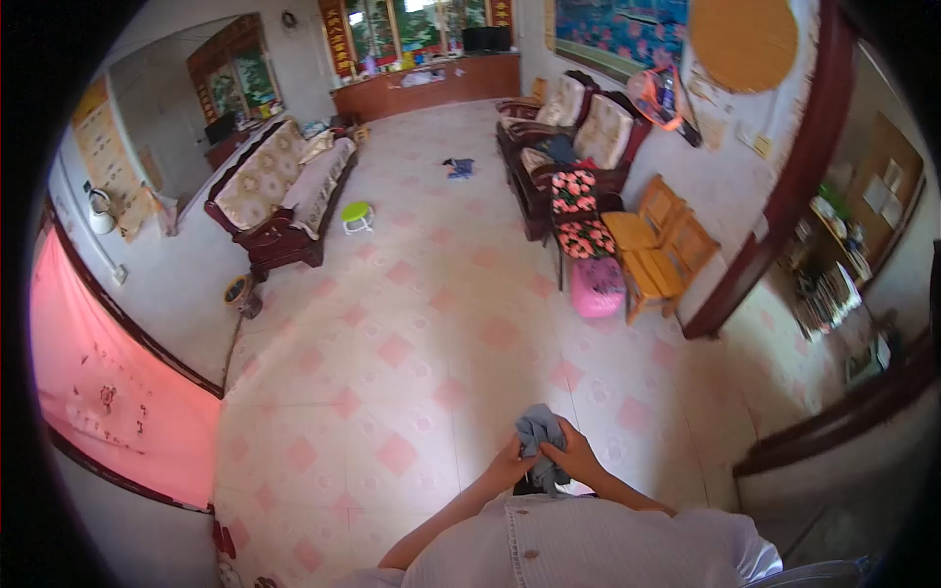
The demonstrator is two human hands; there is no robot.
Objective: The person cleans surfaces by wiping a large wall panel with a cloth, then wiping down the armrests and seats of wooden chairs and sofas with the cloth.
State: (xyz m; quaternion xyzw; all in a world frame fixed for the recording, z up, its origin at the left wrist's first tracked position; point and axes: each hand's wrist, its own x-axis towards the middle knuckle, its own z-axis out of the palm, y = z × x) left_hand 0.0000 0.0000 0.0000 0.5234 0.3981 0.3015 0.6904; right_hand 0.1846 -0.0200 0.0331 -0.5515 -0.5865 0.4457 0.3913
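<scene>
A crumpled grey cloth (pixel 539 425) is bunched up in front of my body, part of it hanging down between my hands. My left hand (pixel 510 465) grips its left side, fingers closed on the fabric. On the other side my right hand (pixel 573 455) pinches the same cloth, thumb pressed in toward the middle. Whether the cloth is a rag or a garment cannot be made out. Something dark shows just below it, near the hem of my light shirt (pixel 588 534).
Ahead, a dark blue cloth (pixel 458 168) lies on the tiled floor (pixel 392 343). A green-topped stool (pixel 358 212) stands by the left sofa (pixel 265 191). To the right are wooden chairs (pixel 659 260), a pink bin (pixel 597 289) and a dark door frame (pixel 760 235). A pink curtain (pixel 113 382) hangs left.
</scene>
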